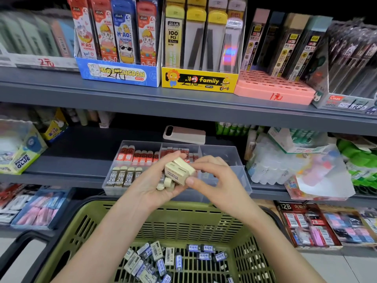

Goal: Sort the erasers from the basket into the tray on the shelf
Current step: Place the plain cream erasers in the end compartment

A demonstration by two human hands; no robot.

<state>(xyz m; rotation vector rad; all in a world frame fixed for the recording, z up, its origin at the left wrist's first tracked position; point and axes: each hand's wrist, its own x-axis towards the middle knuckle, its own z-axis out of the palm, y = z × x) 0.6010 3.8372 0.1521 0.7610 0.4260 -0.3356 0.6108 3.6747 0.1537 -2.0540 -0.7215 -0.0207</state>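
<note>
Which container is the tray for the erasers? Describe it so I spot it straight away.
Find the grey middle shelf, straight above the green basket. The tray sits at its front edge, just behind the left hand and right hand. It is the only clear plastic box with dividers, holding red-sleeved erasers and brown 2B erasers, unlike the printed Power Glue carton to its left.

The 2 bare forearms reach up and forward from the lower edge and meet at mid-frame. The left hand is turned palm up, its fingers curled round a clutch of cream erasers. The right hand, palm down, pinches the uppermost of them between thumb and forefinger.
</note>
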